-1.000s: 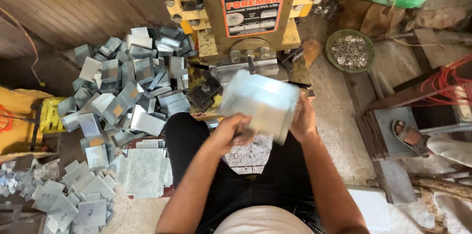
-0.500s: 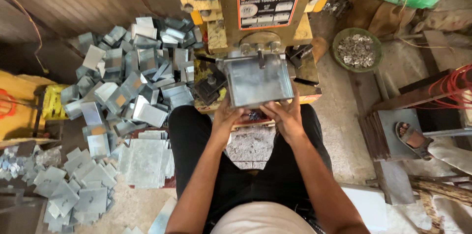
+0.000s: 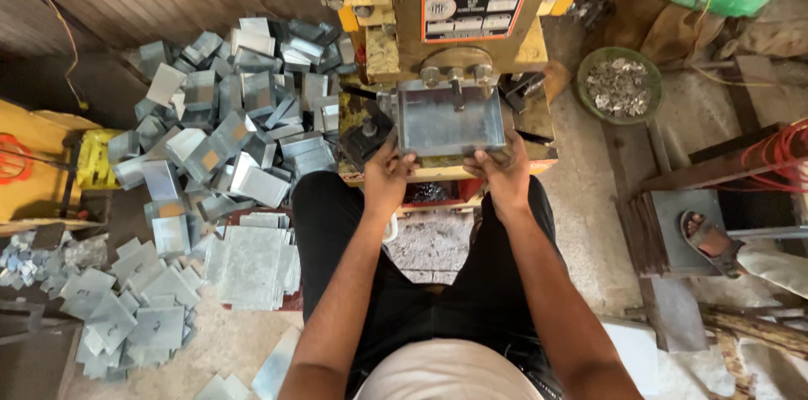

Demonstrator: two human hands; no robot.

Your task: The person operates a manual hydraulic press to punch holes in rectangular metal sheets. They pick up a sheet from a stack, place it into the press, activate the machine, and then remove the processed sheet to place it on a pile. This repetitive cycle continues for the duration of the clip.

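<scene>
A grey sheet-metal box (image 3: 450, 120) with folded-up sides lies on the bed of a yellow press machine (image 3: 459, 38), under its punch. My left hand (image 3: 387, 174) grips the box's near left corner. My right hand (image 3: 503, 171) grips its near right corner. Both forearms reach forward over my black trousers.
A heap of folded metal boxes (image 3: 227, 105) lies left of the press. Flat cut sheets (image 3: 248, 265) and notched blanks (image 3: 135, 312) lie on the floor at lower left. A green bowl of metal scraps (image 3: 620, 84) sits right of the press. A sandalled foot (image 3: 711, 236) rests at right.
Both hands carried the box from in front of my lap forward onto the press bed, turning it level under the punch.
</scene>
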